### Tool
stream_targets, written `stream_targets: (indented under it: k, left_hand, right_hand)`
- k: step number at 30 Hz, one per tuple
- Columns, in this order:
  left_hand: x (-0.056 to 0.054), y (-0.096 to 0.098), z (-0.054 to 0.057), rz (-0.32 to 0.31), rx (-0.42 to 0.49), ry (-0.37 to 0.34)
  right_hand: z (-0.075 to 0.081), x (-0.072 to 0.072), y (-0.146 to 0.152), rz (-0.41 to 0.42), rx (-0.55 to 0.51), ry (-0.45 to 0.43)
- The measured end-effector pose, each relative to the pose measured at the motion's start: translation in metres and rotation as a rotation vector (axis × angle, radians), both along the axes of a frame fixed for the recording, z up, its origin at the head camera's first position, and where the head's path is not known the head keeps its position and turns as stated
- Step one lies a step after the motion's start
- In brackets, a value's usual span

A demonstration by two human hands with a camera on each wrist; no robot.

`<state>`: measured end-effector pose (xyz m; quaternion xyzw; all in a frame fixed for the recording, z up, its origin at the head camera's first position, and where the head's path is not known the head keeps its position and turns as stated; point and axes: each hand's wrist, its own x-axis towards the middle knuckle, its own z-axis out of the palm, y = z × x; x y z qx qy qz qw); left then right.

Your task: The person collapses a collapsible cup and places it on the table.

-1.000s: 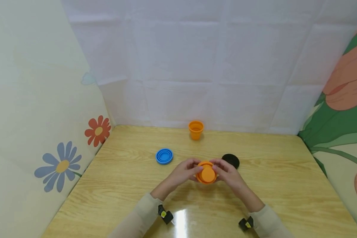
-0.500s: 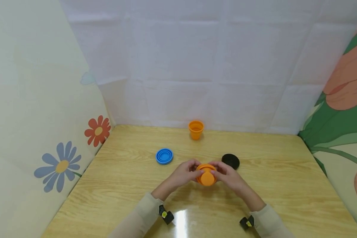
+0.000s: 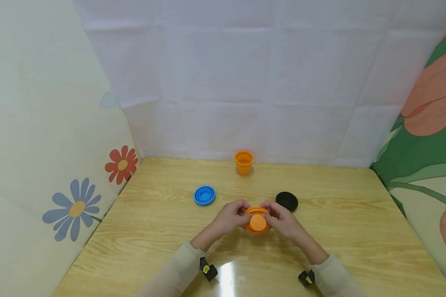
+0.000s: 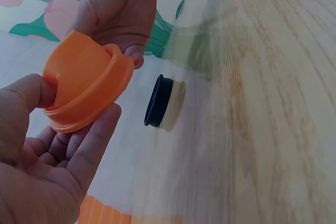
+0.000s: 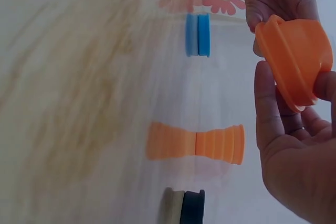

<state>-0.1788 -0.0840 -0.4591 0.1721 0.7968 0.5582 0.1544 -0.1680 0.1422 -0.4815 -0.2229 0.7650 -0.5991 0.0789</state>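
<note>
Orange cup [image 3: 258, 222] | left hand [image 3: 229, 216], right hand [image 3: 285, 221] gripping opposite edges | gap above table [image 3: 156, 231]

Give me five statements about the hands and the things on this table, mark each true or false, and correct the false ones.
1. The left hand and the right hand both grip the held orange cup. True.
2. The standing orange cup is upright toward the back of the table. True.
3. The held orange cup rests on the table. False: the hands hold it above the table.
4. A blue ringed piece and a black round piece lie on the table. True.
5. In the head view, the blue ringed piece is right of the black round piece. False: it is to the left.
</note>
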Motion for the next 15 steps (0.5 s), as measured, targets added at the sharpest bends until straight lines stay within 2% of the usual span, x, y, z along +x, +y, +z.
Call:
stream_targets:
  k: [3,9,15]
  left_hand:
    - [0.0001,0.0002,-0.0017,0.003,0.026,-0.013]
    - [0.0004,-0.0003,-0.0027,-0.036,0.085,-0.051]
    - [0.0017,-0.0014,-0.0026,-0.039,0.087,-0.04]
  right_hand:
    - [-0.0008,0.0002,-0.0007,-0.025,0.008,0.014]
    - [0.0007,0.0011,-0.0006,-0.081,0.012,0.025]
    - [0.0009,0.0025,-0.0033,-0.107,-0.005,-0.032]
